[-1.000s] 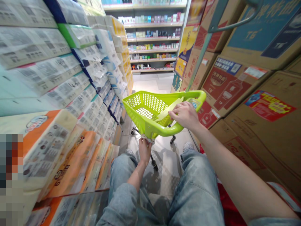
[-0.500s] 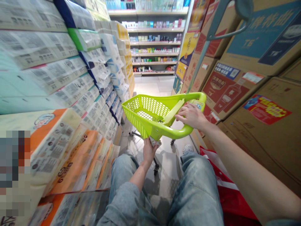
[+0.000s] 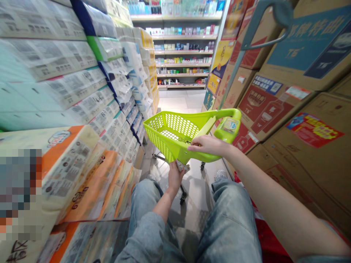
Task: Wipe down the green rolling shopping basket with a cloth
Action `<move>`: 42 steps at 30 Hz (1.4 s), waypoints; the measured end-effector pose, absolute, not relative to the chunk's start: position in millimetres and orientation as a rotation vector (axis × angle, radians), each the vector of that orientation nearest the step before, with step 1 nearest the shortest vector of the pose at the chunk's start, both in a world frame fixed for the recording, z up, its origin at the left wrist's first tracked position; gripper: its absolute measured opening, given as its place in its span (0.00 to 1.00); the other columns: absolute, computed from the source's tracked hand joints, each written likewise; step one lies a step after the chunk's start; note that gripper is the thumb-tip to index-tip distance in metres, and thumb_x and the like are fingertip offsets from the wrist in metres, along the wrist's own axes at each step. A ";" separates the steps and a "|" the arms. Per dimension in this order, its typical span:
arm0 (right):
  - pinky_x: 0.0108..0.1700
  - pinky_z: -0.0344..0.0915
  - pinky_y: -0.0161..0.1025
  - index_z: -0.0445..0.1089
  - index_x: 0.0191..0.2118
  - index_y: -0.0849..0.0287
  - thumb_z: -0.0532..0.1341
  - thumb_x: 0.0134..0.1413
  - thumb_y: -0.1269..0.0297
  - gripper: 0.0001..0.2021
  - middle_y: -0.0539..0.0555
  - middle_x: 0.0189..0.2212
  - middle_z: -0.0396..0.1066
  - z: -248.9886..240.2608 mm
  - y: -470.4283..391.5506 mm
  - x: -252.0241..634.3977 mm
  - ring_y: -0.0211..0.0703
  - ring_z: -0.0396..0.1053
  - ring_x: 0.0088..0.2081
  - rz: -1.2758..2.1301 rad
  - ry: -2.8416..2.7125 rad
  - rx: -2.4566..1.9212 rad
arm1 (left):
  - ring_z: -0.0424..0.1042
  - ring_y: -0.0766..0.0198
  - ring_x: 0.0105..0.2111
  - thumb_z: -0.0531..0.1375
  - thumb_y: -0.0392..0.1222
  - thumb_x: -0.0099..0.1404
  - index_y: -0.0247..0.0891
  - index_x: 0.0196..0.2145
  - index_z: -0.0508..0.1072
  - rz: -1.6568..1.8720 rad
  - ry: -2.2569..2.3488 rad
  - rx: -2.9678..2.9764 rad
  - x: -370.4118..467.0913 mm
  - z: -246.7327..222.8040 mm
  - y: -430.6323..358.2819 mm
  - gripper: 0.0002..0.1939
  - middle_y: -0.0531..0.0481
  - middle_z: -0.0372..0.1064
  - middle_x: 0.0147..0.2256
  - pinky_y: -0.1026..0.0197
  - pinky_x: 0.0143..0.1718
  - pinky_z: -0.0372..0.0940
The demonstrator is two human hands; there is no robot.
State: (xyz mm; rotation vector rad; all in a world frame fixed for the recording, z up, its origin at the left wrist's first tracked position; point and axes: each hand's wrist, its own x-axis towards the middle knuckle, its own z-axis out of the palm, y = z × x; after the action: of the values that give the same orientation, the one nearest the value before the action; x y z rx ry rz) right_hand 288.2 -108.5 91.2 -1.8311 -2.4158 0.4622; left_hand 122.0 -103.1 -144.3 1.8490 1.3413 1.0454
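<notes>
A lime-green shopping cart (image 3: 175, 137) with a perforated basket stands in front of me. My right hand (image 3: 207, 144) is on the cart's near rim, its fingers curled over the edge and partly hidden. Below the near corner of the basket, my left hand (image 3: 175, 175) is closed on a small pale patterned thing (image 3: 182, 167), whose kind I cannot make out. That thing lies right against the underside of the basket. At the right end of the cart's looped handle sits a blue-and-white label (image 3: 229, 125).
Stacks of wrapped tissue packs (image 3: 90, 76) line the left side, with orange-and-white packs (image 3: 90, 182) closer to me. Cardboard cartons (image 3: 274, 106) rise on the right, beside a grey upright pole (image 3: 233, 76). Shelves of small goods (image 3: 183, 53) stand at the back.
My right hand has moved left from the cart's handle area to the near rim, uncovering the label. The left hand stays under the basket corner with the patterned thing.
</notes>
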 end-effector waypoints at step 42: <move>0.25 0.43 0.34 0.73 0.30 0.61 0.49 0.54 0.41 0.28 0.50 0.20 0.64 94.1 -119.3 283.1 0.33 0.56 0.22 0.488 -2.426 -1.798 | 0.60 0.57 0.49 0.61 0.36 0.57 0.38 0.41 0.64 1.578 1.172 1.810 126.8 -127.9 -117.7 0.14 0.44 0.55 0.44 0.50 0.53 0.59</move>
State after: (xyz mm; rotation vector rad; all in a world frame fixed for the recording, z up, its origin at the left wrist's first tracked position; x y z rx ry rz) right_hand 283.1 -119.3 94.1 -1.7977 -2.4259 0.4876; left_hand 126.8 -117.7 -127.9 1.8098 1.1718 1.5775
